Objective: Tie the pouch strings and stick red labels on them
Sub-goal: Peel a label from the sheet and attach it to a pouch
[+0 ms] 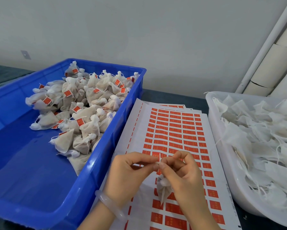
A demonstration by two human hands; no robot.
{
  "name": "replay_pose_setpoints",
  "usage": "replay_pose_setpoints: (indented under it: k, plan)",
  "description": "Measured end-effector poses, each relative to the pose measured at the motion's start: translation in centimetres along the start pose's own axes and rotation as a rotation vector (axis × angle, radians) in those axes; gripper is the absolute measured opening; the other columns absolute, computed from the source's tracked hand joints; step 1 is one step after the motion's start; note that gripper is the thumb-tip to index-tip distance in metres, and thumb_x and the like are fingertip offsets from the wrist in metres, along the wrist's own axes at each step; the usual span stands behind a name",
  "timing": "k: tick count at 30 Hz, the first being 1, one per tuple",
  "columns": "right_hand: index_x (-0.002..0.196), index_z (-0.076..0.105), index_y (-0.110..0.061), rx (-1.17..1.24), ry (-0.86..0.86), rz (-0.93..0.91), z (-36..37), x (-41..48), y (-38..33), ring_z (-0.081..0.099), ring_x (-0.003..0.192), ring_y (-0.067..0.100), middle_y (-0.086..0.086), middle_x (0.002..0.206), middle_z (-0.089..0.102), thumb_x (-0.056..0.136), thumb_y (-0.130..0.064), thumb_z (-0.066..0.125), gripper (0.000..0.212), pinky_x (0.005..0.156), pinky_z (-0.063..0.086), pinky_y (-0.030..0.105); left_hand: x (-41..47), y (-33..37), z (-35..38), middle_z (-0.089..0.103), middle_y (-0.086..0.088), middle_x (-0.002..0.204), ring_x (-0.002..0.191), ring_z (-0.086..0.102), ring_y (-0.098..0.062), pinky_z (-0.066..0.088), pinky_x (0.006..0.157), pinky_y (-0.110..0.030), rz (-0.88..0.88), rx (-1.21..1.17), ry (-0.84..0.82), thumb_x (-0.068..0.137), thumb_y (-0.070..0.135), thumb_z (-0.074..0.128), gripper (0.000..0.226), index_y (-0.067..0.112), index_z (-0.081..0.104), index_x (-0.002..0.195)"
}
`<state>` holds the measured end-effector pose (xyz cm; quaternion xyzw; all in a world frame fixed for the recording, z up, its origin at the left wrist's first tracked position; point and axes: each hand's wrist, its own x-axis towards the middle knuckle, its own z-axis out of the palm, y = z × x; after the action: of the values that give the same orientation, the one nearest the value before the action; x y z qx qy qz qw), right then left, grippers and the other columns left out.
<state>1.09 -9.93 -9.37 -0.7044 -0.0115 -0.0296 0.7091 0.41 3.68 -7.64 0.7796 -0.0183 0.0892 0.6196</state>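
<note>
At lower centre, your left hand point(127, 173) and right hand point(185, 174) meet fingertip to fingertip, both grips pinching the string point(158, 163) above the dangling pouch point(163, 188).

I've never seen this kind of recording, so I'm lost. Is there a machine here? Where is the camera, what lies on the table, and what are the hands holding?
No machine: a person works bare-handed, and the one camera sits on their head, looking down. The left hand and right hand pinch the thin white string of a small pouch, which hangs below the fingers. Under them lies a sheet of red labels. The blue crate on the left holds tied pouches that already carry red labels; the white tub on the right holds pouches without labels. Whether a label is between the fingers, I cannot tell.
</note>
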Motion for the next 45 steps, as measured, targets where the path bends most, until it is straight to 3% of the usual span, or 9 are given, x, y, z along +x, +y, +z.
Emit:
replay_pose_setpoints:
  k: [6, 13, 19, 25, 31, 38, 43, 45]
  plan:
    - [0.089, 0.054, -0.015, -0.006, 0.006, 0.007, 0.0, -0.1, 0.1, 0.068, 0.069, 0.01, -0.007, 0.073, 0.071, 0.074, -0.007, 0.073, 0.025, 0.059, 0.051, 0.011, -0.1, 0.4, -0.1, 0.067, 0.023, 0.071, 0.081, 0.063, 0.007, 0.048, 0.072, -0.006, 0.032, 0.158, 0.005, 0.072, 0.016, 0.072, 0.016, 0.026, 0.075, 0.085]
    - [0.087, 0.053, -0.015, -0.029, 0.029, -0.004, 0.1, -0.2, 0.1, 0.067, 0.068, 0.005, -0.013, 0.072, 0.07, 0.074, -0.009, 0.073, 0.025, 0.057, 0.048, 0.007, -0.1, 1.2, -0.1, 0.063, 0.021, 0.082, 0.083, 0.063, -0.001, 0.049, 0.084, -0.012, 0.072, 0.368, -0.049, 0.082, 0.018, 0.066, 0.015, 0.025, 0.074, 0.093]
    - [0.083, 0.053, -0.016, -0.045, 0.048, -0.008, 0.1, -0.1, 0.2, 0.067, 0.067, 0.005, -0.014, 0.071, 0.069, 0.074, -0.01, 0.074, 0.023, 0.056, 0.048, 0.007, 0.2, 1.0, 0.3, 0.065, 0.012, 0.094, 0.075, 0.055, 0.003, 0.038, 0.078, 0.002, 0.121, 0.467, -0.077, 0.087, 0.023, 0.06, 0.016, 0.023, 0.07, 0.1]
    - [0.081, 0.055, -0.017, -0.06, 0.057, -0.023, 0.0, 0.0, 0.2, 0.067, 0.065, 0.006, -0.014, 0.071, 0.069, 0.074, -0.012, 0.074, 0.02, 0.053, 0.048, 0.008, 0.1, 0.6, 0.5, 0.05, 0.025, 0.084, 0.073, 0.049, 0.012, 0.037, 0.073, 0.004, 0.126, 0.512, -0.047, 0.087, 0.026, 0.059, 0.013, 0.027, 0.068, 0.097]
    - [0.078, 0.057, -0.017, -0.054, 0.059, -0.034, -0.1, 0.0, 0.2, 0.066, 0.065, 0.006, -0.013, 0.07, 0.069, 0.073, -0.012, 0.074, 0.019, 0.053, 0.048, 0.008, 0.2, 0.9, 0.5, 0.036, 0.027, 0.086, 0.083, 0.045, 0.008, 0.04, 0.075, 0.0, 0.141, 0.591, -0.043, 0.086, 0.034, 0.058, 0.015, 0.029, 0.067, 0.097]
    - [0.077, 0.063, -0.021, -0.131, 0.013, -0.087, -0.3, 0.2, 0.3, 0.065, 0.069, 0.005, -0.014, 0.071, 0.067, 0.074, -0.016, 0.074, 0.012, 0.056, 0.049, 0.009, 0.6, 1.2, -0.1, 0.048, 0.021, 0.096, 0.092, 0.05, 0.001, 0.042, 0.085, -0.006, 0.111, 0.6, -0.133, 0.089, 0.034, 0.054, 0.016, 0.029, 0.065, 0.1]
    - [0.08, 0.066, -0.033, -0.209, -0.096, -0.13, -0.7, 0.4, 0.0, 0.063, 0.08, -0.002, -0.024, 0.078, 0.067, 0.082, -0.013, 0.067, 0.02, 0.063, 0.048, 0.006, 1.0, 1.7, -0.7, 0.054, 0.022, 0.083, 0.081, 0.054, 0.004, 0.044, 0.076, -0.005, 0.068, 0.548, -0.165, 0.085, 0.036, 0.059, 0.004, 0.039, 0.06, 0.083]
    - [0.082, 0.066, -0.036, -0.227, -0.148, -0.151, -0.8, 0.4, -0.2, 0.064, 0.082, -0.001, -0.024, 0.079, 0.068, 0.082, -0.012, 0.066, 0.023, 0.064, 0.048, 0.006, 1.2, 1.8, -0.8, 0.054, 0.023, 0.083, 0.078, 0.053, 0.004, 0.042, 0.071, -0.001, 0.058, 0.558, -0.19, 0.085, 0.036, 0.06, 0.005, 0.037, 0.064, 0.087]
